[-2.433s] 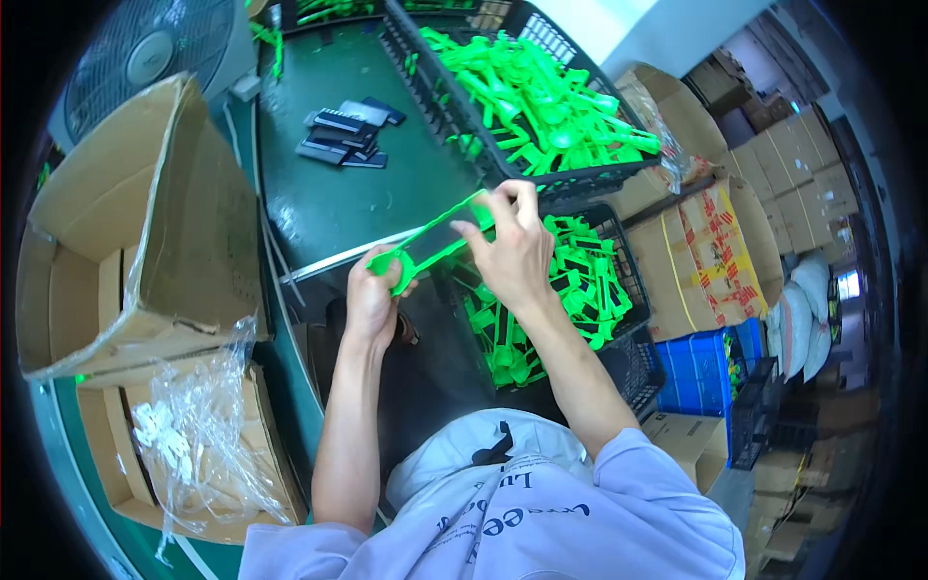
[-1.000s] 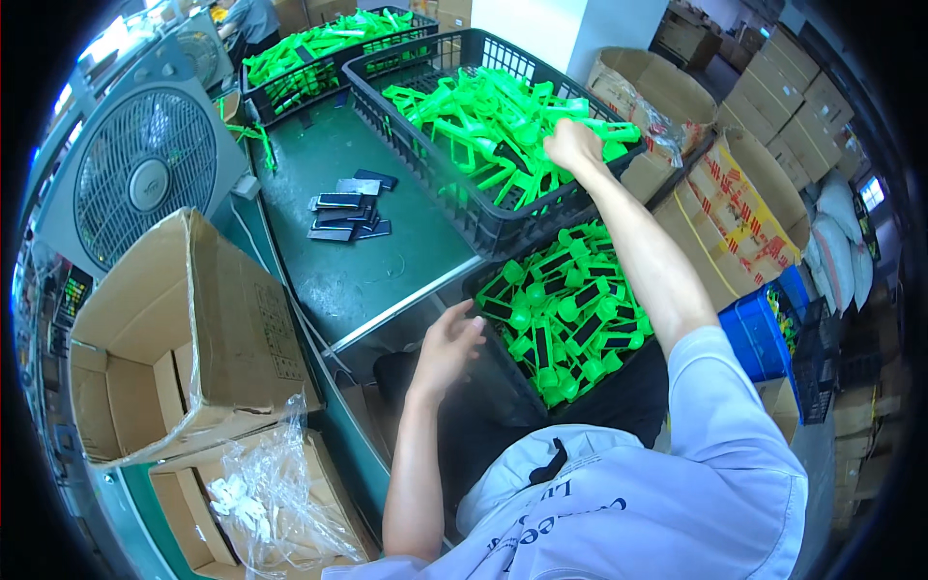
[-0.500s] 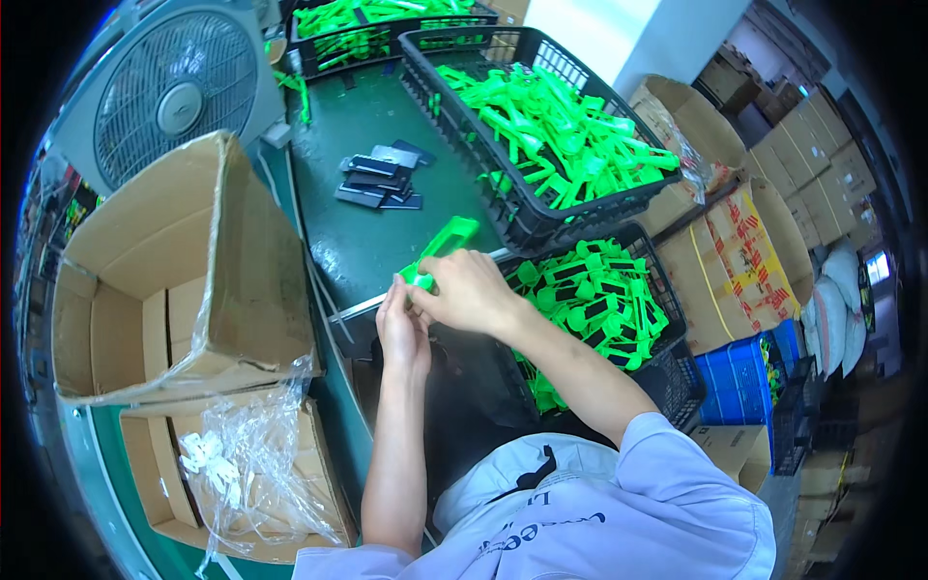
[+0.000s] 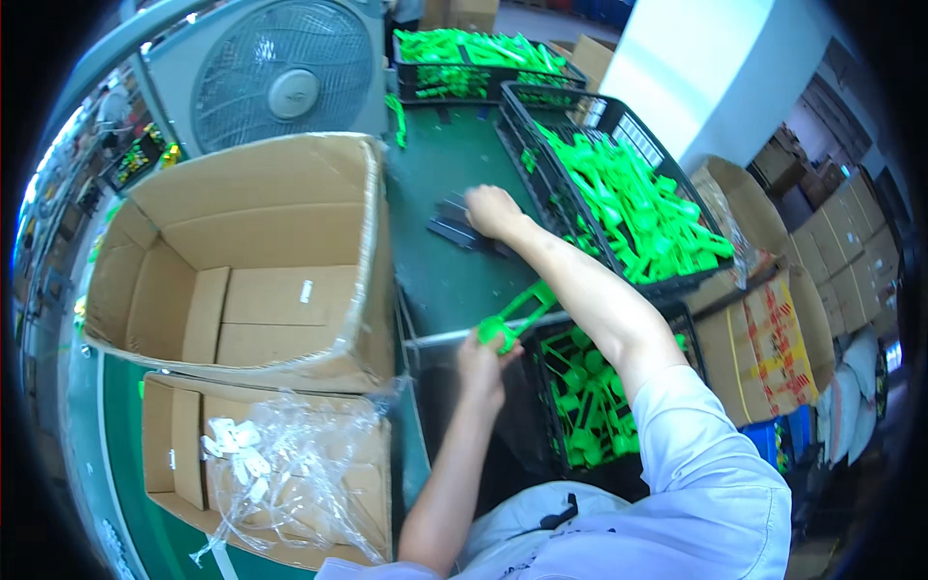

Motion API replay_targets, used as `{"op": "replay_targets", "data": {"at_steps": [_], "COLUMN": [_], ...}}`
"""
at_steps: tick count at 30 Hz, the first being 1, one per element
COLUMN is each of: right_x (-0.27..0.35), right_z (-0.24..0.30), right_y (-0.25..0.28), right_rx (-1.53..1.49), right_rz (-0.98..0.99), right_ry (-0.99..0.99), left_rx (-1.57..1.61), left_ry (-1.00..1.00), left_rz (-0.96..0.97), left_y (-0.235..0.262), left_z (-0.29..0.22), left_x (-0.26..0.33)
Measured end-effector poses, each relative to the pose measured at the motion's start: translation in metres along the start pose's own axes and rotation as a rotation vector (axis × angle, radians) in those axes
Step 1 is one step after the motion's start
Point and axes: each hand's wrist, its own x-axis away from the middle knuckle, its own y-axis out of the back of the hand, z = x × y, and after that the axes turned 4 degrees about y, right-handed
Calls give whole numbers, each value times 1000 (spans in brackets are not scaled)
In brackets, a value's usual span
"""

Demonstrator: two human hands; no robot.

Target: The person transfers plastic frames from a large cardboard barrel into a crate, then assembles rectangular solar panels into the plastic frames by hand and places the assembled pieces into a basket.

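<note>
My left hand (image 4: 479, 373) is closed round one end of a bright green plastic part (image 4: 495, 333), at the near edge of the green table (image 4: 440, 300). The part's long slotted end points away, up and to the right, partly behind my right forearm. Farther off, my right hand (image 4: 494, 212), slightly blurred, is at a small pile of flat dark rectangular pieces (image 4: 452, 232). Its fingers are curled down over the pile's right side; their tips are hidden, so whether a piece is between them does not show.
On the right stands a black crate (image 4: 537, 182) of green parts, with another crate of them (image 4: 583, 440) lower, beside my lap. A third crate (image 4: 414, 77) is at the back. Left are a large fan (image 4: 293, 94), an open cardboard box (image 4: 261, 193) and a box with clear plastic bags (image 4: 300, 464).
My right hand has left the green part and reached forward to the dark pieces. My left hand keeps the part. The view has swung, so everything sits farther right.
</note>
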Motion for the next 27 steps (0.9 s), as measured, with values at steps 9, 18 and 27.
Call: {"op": "replay_targets", "data": {"at_steps": [9,18,27], "right_x": [-7,-2,7], "right_z": [10,5,-4], "right_y": [18,10,8], "right_rx": [175,174,-2], "right_rz": [213,158,189], "right_ry": [210,107,-81], "left_rx": [-53,-82,-92], "left_ry": [67,57,60], "left_rz": [57,31,26], "left_y": [-9,-12,-13], "left_z": [10,1,1], "left_x": [10,6,10]}}
